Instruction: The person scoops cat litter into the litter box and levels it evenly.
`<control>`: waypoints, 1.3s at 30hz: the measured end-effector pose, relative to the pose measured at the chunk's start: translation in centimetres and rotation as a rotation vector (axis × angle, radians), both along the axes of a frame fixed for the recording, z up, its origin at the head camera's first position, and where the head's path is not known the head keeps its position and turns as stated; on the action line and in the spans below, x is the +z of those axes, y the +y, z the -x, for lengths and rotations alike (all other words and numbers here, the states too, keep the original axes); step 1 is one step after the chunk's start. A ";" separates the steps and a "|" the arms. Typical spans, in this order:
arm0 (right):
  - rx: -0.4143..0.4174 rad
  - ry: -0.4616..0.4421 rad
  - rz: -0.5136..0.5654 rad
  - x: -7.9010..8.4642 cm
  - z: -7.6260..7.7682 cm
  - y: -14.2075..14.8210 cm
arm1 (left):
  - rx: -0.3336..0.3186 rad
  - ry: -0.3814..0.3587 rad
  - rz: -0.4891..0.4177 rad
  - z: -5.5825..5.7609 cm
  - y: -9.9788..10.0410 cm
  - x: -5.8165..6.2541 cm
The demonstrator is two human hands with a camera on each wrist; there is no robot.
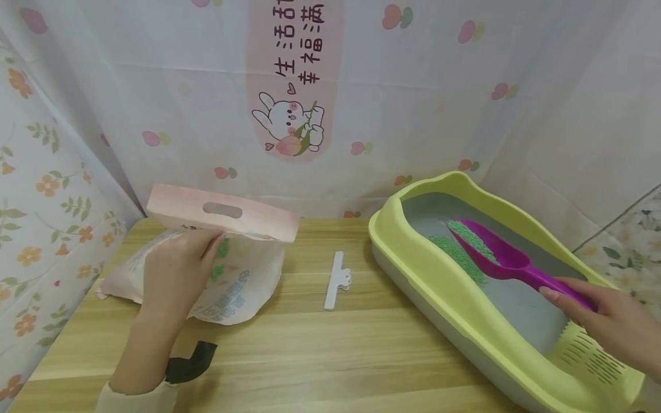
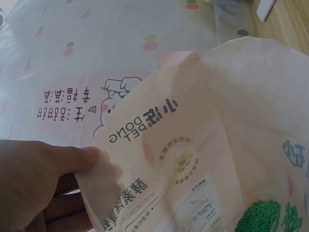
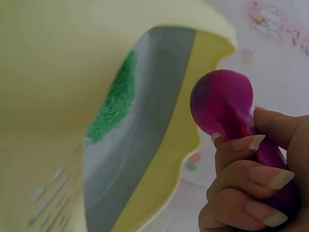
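At the left of the head view, my left hand (image 1: 175,275) pinches the pale pink litter bag (image 1: 242,292) near its upper edge, which has a handle slot. The left wrist view shows the thumb on the printed bag wall (image 2: 159,145), with green patches lower right. My right hand (image 1: 614,321) grips the handle of a purple scoop (image 1: 511,258). Green pellets (image 1: 477,244) lie in the scoop, held over the litter box (image 1: 392,229). Beneath it, more green pellets (image 3: 113,104) lie on the box's grey floor. In the right wrist view the scoop's contents are hidden.
A white bag clip (image 1: 338,281) lies on the wooden table (image 1: 304,355) between the bag and the litter box. The box's raised yellow rim surrounds its grey floor, with a slotted step (image 1: 594,355) at the near end. A patterned curtain (image 1: 181,97) hangs behind the table.
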State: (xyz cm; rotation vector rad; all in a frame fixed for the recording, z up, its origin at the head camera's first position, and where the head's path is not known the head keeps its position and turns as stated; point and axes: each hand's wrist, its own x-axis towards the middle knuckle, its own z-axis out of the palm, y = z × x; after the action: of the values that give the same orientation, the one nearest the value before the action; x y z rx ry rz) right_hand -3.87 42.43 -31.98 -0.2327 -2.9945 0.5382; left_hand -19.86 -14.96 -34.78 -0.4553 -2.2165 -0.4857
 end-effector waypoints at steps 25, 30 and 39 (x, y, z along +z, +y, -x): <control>0.094 -0.136 -0.090 -3.6 2.9 4.1 | 0.003 -0.053 -0.007 -0.3 0.0 -0.3; 0.114 -0.145 -0.134 -3.4 3.4 4.1 | -0.002 -0.056 -0.006 -0.3 0.1 -0.2; 0.180 -0.248 -0.121 -1.8 4.9 4.2 | -0.011 -0.047 -0.007 -0.2 0.0 0.0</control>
State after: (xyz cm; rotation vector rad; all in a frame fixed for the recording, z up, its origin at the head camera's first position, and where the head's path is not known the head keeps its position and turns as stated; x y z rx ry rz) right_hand -8.74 46.66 -33.79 -0.0216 -3.2968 0.3642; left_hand -19.62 -14.98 -34.79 -0.4571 -2.2577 -0.5142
